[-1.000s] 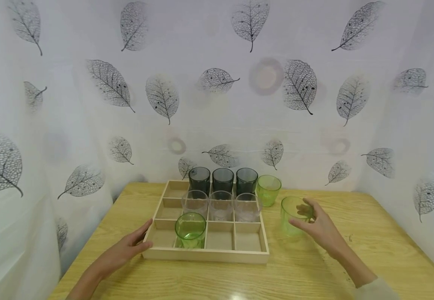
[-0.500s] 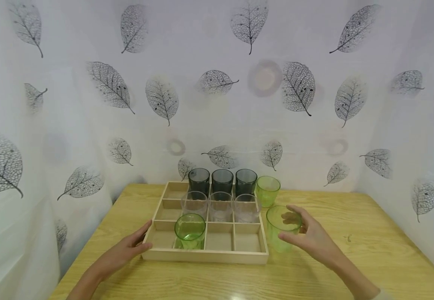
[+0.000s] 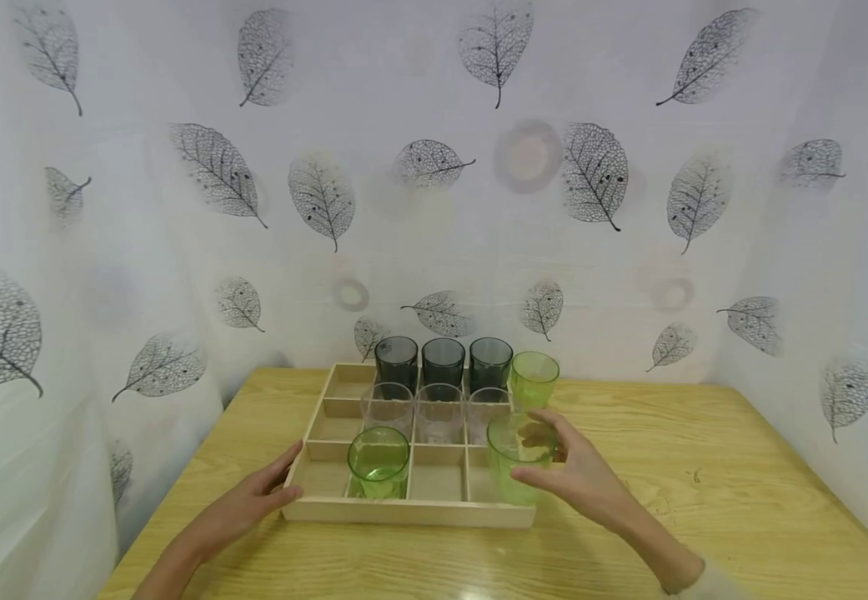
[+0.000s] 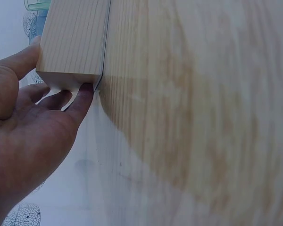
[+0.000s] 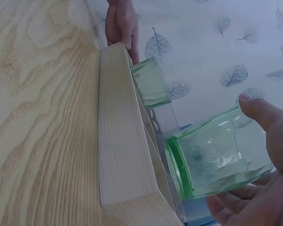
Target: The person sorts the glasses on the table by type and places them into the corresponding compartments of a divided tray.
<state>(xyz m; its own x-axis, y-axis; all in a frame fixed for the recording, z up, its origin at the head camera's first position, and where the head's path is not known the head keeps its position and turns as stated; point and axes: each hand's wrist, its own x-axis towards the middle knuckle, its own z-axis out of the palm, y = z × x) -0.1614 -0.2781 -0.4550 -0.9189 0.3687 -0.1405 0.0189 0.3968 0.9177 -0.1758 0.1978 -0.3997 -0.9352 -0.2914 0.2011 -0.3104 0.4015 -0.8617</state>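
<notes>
My right hand (image 3: 584, 479) holds a green glass (image 3: 521, 467), thumb on one side and fingers round the other. The glass is upright above the front right compartment of a wooden divided tray (image 3: 403, 512); in the right wrist view its base (image 5: 179, 167) is close over the tray's rim. My left hand (image 3: 257, 492) holds the tray's front left corner, with the thumb at the top rim and fingertips against the outer wall (image 4: 68, 81). Another green glass (image 3: 378, 467) stands in the front row, second compartment from the left.
Three dark grey glasses (image 3: 444, 362) fill the back row except its left compartment. In the middle row stand three clear glasses (image 3: 439, 417). One more green glass (image 3: 534, 379) is on the wooden table (image 3: 674, 450), right of the tray's back corner. A leaf-patterned curtain (image 3: 434, 233) hangs behind.
My right hand has carried the green glass leftward, from the table on the right to above the tray's front right compartment. The left hand stays at the tray's corner.
</notes>
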